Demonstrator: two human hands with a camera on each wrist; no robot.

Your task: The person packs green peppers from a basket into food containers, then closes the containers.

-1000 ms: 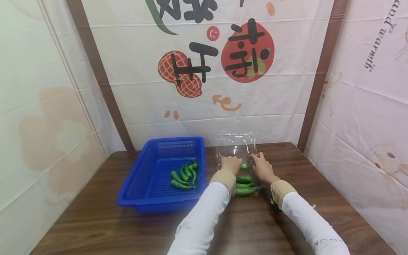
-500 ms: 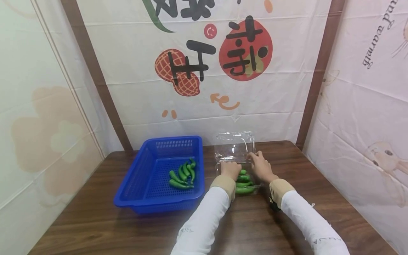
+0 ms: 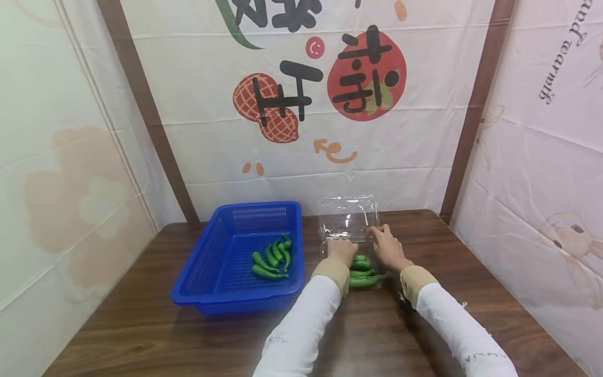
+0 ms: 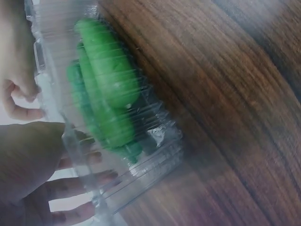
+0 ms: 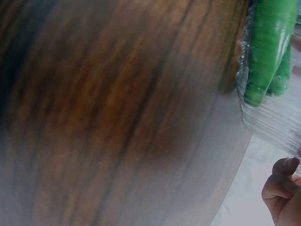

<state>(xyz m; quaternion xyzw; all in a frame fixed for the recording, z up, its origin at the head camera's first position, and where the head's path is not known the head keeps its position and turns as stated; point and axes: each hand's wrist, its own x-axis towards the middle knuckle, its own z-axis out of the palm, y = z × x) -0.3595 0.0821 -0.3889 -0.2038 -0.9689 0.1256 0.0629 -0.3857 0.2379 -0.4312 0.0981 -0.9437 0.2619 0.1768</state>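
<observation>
The right hand [image 3: 387,250] pinches the clear container's [image 3: 347,222] edge; the left hand [image 3: 341,250] is near green peppers [image 3: 363,282] (its grip, behind blurry plastic, I can't tell).

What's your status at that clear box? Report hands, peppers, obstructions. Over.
Left hand at left side of clear box, right hand at its right. Green peppers inside, partly hidden in head view. Lid up, not blocking.
</observation>
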